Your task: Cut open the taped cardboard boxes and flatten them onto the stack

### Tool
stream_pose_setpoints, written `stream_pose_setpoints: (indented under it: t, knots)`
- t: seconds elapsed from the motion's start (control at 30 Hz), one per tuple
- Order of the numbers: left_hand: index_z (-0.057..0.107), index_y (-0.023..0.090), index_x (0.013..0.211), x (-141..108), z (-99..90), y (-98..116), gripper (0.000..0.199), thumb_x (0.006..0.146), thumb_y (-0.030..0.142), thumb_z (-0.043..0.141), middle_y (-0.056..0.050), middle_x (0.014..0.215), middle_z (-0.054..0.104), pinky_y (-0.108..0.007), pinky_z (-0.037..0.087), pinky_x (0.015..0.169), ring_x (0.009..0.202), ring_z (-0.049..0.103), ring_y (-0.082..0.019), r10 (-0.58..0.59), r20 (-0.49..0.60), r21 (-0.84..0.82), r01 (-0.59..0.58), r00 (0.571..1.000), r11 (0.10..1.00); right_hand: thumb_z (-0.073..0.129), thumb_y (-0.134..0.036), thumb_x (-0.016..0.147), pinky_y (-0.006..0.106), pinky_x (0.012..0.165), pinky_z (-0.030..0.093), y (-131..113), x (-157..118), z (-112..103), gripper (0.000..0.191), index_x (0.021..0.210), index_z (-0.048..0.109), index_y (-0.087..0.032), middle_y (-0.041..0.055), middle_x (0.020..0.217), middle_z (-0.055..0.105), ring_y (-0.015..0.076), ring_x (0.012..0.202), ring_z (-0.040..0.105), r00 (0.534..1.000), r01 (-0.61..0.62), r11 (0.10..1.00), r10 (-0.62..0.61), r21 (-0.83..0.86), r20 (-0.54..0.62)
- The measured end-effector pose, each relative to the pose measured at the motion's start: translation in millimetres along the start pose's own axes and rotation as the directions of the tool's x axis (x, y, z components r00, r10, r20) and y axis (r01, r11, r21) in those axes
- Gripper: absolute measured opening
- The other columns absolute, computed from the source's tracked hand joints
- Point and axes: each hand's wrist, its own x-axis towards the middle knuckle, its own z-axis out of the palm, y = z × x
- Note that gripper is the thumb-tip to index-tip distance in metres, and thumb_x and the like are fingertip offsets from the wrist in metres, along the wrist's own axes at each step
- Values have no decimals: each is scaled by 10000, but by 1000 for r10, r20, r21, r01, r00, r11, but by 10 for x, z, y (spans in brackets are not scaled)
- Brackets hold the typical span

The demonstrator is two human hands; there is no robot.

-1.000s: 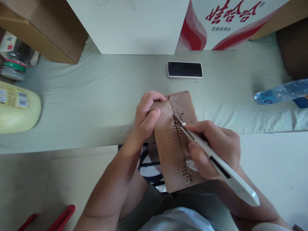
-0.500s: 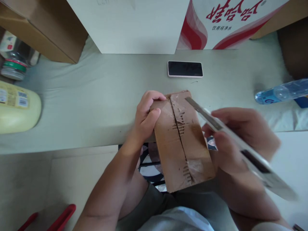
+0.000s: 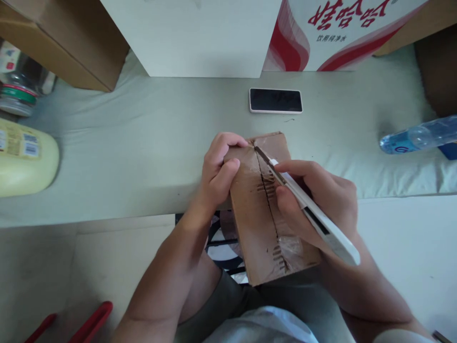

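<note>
Brown rectangular cardboard box (image 3: pixel 250 233): over the lap, as earlier
Slim white plastic-handled cutter (image 3: pixel 341 245): tip back at the far end of the dark straight seam (image 3: pixel 270 205), earlier right of it; blade seemingly ready along the seam
Right hand (image 3: pixel 317 202): fingers gripping cutter
Left hand (image 3: pixel 222 169): fingers clasping box's far-left corner, unmoved

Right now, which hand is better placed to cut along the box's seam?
Right hand, likely: it holds the white utility knife, blade tip at the seam. Left hand is occupied gripping the cardboard box.
</note>
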Motion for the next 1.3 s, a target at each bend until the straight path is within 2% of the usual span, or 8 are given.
stream_pose_setpoints:
  t: [0.37,0.6,0.97,1.2,1.3]
  knots:
    - [691,284,1093,-2,11,-31,305,1028,569,602,-58,1104,731,-462,566,945,1046,686,-287,22,-2,-26,-22,1000,999,646,-303,982,258,611,541,13,-2,34,195,1151,736,-260,11,846,789,166,644,700,1000,-23,999,24,24,-3]
    - [680,286,1077,1,7,-1,321,1022,589,589,-67,1100,733,-483,575,959,1046,683,-299,2,-3,-5,-2,1000,1000,649,-283,967,244,535,479,11,11,25,175,1120,728,-250,-6,804,777,134,544,621,999,18,999,-17,35,-28]
    - [677,280,1076,2,0,-10,322,1018,579,572,-69,1096,735,-473,579,945,1044,684,-298,1,4,21,-1,1000,1000,651,-289,983,263,588,519,7,11,32,185,1148,730,-262,-3,798,760,152,590,653,1000,-30,999,30,45,3]
    - [672,291,1064,-1,4,-2,316,1029,590,576,-60,1084,736,-484,591,937,1028,691,-289,15,1,16,-15,1000,1000,636,-278,927,244,511,450,-13,29,20,161,1061,720,-247,-28,688,701,128,503,567,1000,-23,999,24,50,-19]
    - [678,309,1141,-24,-2,20,328,1028,604,593,-50,1147,743,-486,596,976,1079,706,-284,-18,-4,1,18,1000,1000,627,-289,916,248,485,437,-20,34,13,156,1033,722,-246,-35,641,671,126,469,538,999,-36,998,37,58,-18]
